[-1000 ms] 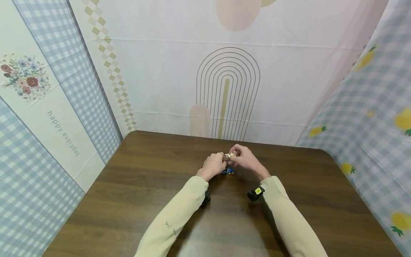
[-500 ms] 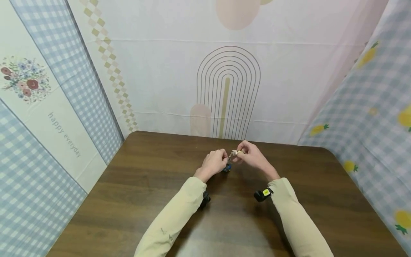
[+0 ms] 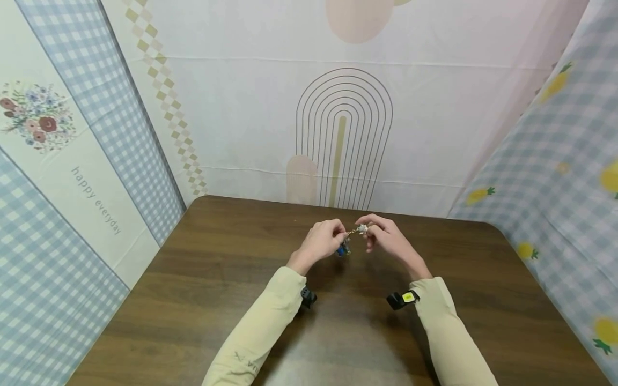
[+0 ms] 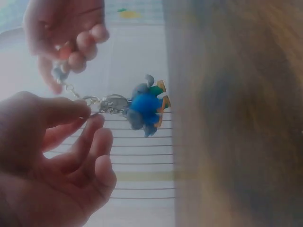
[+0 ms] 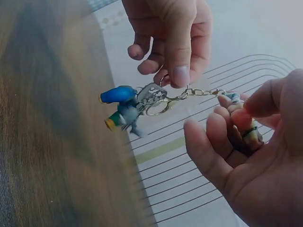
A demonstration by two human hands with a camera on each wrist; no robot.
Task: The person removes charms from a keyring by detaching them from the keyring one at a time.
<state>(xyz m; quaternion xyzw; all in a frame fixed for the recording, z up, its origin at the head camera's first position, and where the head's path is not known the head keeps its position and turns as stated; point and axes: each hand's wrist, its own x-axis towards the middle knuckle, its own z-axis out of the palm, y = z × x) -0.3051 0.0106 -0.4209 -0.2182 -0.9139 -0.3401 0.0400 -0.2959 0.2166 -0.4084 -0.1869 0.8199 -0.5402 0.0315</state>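
My left hand (image 3: 318, 244) pinches a metal key ring (image 5: 163, 79) between thumb and finger, above the far part of the table. From that ring dangle a gold-coloured clasp and a grey figurine with blue and green parts (image 4: 144, 105), seen in both wrist views. A short chain (image 5: 201, 92) runs from the ring toward my right hand (image 3: 392, 242). That hand holds a small pale figurine (image 5: 245, 125) with an orange-red patch, gripped between thumb and fingers and partly covered by them. The chain stretches between the two hands.
The brown wooden table (image 3: 232, 252) lies under both hands. Behind it hangs a white patterned cloth (image 3: 241, 118), with checked cloths (image 3: 526, 177) at the sides. A black camera (image 3: 403, 300) is strapped at the right wrist.
The hands have drawn apart, the right one moving rightward with the pale figurine. More of the chain shows between them, while the blue-and-grey figurine hangs below the left hand.
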